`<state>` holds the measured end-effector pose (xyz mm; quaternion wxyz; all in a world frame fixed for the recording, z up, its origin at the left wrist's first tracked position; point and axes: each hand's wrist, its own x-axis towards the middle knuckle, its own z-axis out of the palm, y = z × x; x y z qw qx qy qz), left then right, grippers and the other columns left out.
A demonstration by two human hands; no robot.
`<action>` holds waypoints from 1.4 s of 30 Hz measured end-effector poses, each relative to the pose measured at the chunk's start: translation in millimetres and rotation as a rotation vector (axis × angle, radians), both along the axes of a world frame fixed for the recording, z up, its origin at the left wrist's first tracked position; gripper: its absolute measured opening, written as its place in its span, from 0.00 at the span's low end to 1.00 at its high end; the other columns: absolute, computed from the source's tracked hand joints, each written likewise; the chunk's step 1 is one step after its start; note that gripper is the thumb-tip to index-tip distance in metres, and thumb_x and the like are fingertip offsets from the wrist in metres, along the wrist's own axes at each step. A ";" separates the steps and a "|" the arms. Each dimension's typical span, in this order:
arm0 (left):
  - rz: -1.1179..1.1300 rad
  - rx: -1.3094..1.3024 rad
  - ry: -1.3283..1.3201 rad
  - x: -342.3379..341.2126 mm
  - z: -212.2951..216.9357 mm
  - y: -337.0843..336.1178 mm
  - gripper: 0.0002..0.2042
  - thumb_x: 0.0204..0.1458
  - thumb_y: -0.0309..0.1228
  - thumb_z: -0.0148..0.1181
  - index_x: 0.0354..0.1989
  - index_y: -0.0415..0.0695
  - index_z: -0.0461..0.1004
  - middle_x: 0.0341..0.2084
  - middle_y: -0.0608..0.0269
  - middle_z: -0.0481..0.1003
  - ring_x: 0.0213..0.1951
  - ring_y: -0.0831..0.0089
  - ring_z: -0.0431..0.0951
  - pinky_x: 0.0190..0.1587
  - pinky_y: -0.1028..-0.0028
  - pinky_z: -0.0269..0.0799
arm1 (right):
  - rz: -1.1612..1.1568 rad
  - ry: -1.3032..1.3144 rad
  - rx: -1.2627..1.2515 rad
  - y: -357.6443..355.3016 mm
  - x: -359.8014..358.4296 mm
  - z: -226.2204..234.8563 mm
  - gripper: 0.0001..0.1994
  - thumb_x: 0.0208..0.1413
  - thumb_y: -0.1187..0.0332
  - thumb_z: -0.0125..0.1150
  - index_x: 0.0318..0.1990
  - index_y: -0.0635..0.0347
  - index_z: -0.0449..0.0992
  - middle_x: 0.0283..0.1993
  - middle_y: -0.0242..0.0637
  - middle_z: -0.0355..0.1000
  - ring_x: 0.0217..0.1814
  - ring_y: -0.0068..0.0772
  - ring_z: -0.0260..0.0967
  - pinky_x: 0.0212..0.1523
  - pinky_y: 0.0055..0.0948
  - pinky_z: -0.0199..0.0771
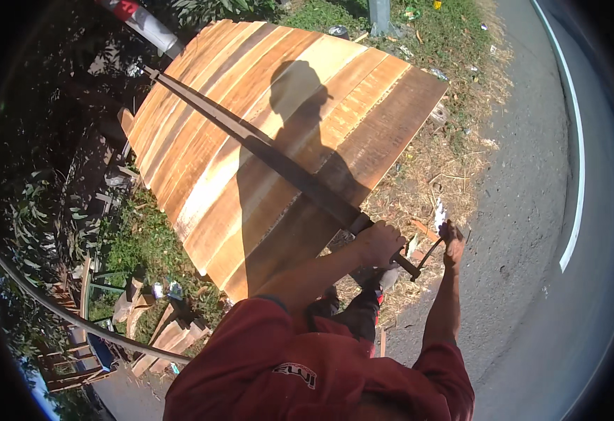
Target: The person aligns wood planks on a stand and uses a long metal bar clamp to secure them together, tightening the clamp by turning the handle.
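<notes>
A long dark bar clamp stretches diagonally over a wide panel of wooden boards lying edge to edge. My left hand is wrapped around the clamp near its screw end, just past the panel's near right edge. Farther right, my right hand closes on the end of the clamp's thin crank handle. That handle slants up from the dark screw tip. The far jaw of the clamp reaches the panel's far left edge. My shadow falls across the middle boards.
An asphalt road with a white line runs along the right, beside dry grass. Scrap wood pieces lie at lower left, near a curved dark cable or pipe. A grey post and a red-and-white pole stand beyond the panel.
</notes>
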<state>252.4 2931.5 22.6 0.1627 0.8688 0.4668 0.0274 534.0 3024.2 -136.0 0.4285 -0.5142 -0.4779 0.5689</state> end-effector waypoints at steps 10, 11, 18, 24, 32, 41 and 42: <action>0.032 -0.217 0.040 3.4 -11.0 2.7 0.37 0.40 0.60 0.65 0.54 0.45 0.68 0.45 0.51 0.74 0.50 0.55 0.76 0.56 0.57 0.66 | 0.151 0.019 -0.137 -25.6 -7.5 32.8 0.30 0.68 0.50 0.44 0.59 0.74 0.68 0.50 0.51 0.76 0.53 0.43 0.75 0.58 0.38 0.73; 0.027 -0.221 0.037 3.0 -8.6 3.0 0.38 0.41 0.60 0.65 0.54 0.45 0.68 0.45 0.51 0.74 0.50 0.55 0.76 0.57 0.57 0.66 | 0.145 0.068 -0.146 -26.4 -8.3 34.7 0.31 0.68 0.49 0.44 0.59 0.75 0.68 0.50 0.51 0.76 0.54 0.43 0.75 0.58 0.38 0.73; 0.031 -0.101 0.048 -1.8 -29.1 -6.1 0.39 0.37 0.64 0.64 0.50 0.45 0.70 0.37 0.53 0.75 0.42 0.57 0.77 0.49 0.57 0.66 | 0.069 0.309 -0.233 -74.2 -18.6 45.9 0.34 0.69 0.47 0.39 0.64 0.76 0.61 0.57 0.51 0.71 0.60 0.44 0.69 0.64 0.41 0.65; 0.016 0.006 -0.010 1.9 -44.1 -3.2 0.39 0.36 0.64 0.64 0.51 0.45 0.71 0.36 0.55 0.75 0.40 0.59 0.78 0.46 0.58 0.68 | 0.222 -0.014 -0.218 -68.2 -13.8 36.6 0.32 0.71 0.49 0.35 0.65 0.75 0.60 0.59 0.51 0.70 0.63 0.43 0.67 0.67 0.37 0.62; 0.013 0.015 -0.023 3.3 -42.7 -4.7 0.38 0.37 0.64 0.64 0.49 0.44 0.70 0.37 0.53 0.75 0.40 0.57 0.79 0.47 0.58 0.68 | 0.131 0.130 -0.199 -74.1 -25.3 40.5 0.25 0.68 0.60 0.46 0.60 0.76 0.66 0.54 0.52 0.73 0.54 0.44 0.74 0.59 0.42 0.72; 0.023 -0.029 0.013 -1.2 -37.2 -2.3 0.39 0.36 0.62 0.66 0.49 0.42 0.70 0.36 0.52 0.75 0.39 0.57 0.79 0.46 0.58 0.69 | 0.385 -0.222 -0.061 -75.9 -21.2 31.4 0.23 0.70 0.58 0.43 0.57 0.72 0.70 0.47 0.46 0.77 0.51 0.37 0.74 0.55 0.35 0.72; 0.015 -0.049 0.009 -1.6 -37.3 -3.2 0.39 0.36 0.62 0.66 0.49 0.42 0.70 0.35 0.52 0.75 0.39 0.57 0.79 0.46 0.58 0.69 | 0.316 -0.096 -0.156 -81.1 -22.6 33.1 0.24 0.70 0.56 0.41 0.56 0.71 0.70 0.47 0.46 0.77 0.51 0.37 0.74 0.55 0.35 0.72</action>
